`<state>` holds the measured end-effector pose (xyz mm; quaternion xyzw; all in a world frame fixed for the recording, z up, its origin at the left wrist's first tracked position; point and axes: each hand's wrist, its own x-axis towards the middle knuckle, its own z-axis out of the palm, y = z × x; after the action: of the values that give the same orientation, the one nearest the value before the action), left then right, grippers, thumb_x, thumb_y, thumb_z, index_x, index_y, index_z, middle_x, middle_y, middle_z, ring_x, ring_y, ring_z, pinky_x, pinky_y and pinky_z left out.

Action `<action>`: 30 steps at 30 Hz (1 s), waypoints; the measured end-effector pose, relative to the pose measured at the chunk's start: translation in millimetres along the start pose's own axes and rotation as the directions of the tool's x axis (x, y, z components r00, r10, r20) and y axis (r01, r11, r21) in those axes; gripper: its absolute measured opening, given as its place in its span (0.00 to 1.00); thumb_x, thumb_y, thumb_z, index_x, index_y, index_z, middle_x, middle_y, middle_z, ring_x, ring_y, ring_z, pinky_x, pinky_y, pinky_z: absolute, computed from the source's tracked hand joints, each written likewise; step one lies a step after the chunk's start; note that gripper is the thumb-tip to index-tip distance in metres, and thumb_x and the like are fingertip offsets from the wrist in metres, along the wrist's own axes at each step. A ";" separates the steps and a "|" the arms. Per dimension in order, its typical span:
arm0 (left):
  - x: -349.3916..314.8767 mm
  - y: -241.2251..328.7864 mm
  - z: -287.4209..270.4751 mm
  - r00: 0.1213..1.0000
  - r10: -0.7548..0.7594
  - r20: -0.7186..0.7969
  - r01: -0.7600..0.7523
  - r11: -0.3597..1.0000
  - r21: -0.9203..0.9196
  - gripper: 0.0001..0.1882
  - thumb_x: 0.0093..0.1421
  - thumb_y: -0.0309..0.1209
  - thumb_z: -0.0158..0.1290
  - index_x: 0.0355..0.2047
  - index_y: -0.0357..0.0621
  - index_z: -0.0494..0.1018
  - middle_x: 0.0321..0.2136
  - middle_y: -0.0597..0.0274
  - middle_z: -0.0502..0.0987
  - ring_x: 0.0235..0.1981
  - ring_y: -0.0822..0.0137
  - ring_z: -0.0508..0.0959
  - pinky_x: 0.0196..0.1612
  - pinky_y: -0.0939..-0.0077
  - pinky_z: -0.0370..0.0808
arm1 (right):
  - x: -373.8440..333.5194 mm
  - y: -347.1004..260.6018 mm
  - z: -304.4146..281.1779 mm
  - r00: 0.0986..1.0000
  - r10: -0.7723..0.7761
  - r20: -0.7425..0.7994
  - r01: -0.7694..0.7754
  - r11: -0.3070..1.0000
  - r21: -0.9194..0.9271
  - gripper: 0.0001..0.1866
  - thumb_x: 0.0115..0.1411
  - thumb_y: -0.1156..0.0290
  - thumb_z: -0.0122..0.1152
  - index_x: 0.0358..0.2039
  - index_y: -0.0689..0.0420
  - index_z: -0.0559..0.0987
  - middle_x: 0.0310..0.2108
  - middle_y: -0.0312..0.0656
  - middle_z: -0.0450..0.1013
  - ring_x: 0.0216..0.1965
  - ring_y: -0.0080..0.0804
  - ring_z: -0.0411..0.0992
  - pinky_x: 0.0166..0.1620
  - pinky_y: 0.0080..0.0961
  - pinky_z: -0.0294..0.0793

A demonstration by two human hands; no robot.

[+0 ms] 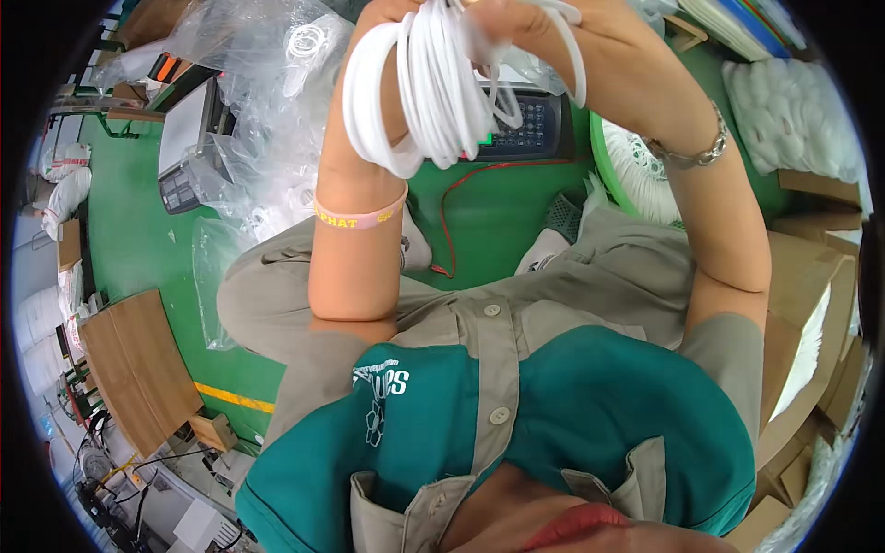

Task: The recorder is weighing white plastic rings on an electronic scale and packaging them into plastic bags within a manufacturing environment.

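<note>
A bundle of white, ring-like cord loops [441, 97] hangs at the top middle of the head view. My right hand [510, 23] is closed around its upper right part, and one loose loop passes over that hand's wrist side. At the upper left of the bundle is my left hand [392, 11], cut off by the top edge and partly covered by the loops; it appears closed on them, though most fingers are hidden. The left forearm shows through the loops. Behind the bundle, a dark keypad panel [539, 127] stands on the green floor.
Clear plastic bags [244, 101] with white loops lie left, near a scale [189, 138]. A green tub [604, 170] of white strands stands right, below a filled bag [793, 115]. Cardboard boxes [807, 276] line my right side. A red cord [449, 217] crosses the floor.
</note>
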<state>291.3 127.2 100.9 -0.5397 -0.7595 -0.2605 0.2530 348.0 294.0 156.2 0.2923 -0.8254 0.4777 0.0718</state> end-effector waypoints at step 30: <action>-123.1 -100.1 238.7 0.315 -0.544 0.778 -0.200 -0.839 -0.506 0.18 0.48 0.24 0.55 0.41 0.41 0.66 0.28 0.54 0.75 0.14 0.68 0.73 0.14 0.80 0.70 | 66.3 362.3 43.8 0.690 0.722 -0.046 -0.462 0.391 -0.796 0.20 0.42 0.61 0.58 0.38 0.55 0.74 0.40 0.47 0.70 0.42 0.43 0.68 0.43 0.36 0.68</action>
<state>207.1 173.9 -169.1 0.1809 -0.1452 -0.9075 -0.3503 101.1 365.2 -111.2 -0.0142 -0.9922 0.0271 -0.1206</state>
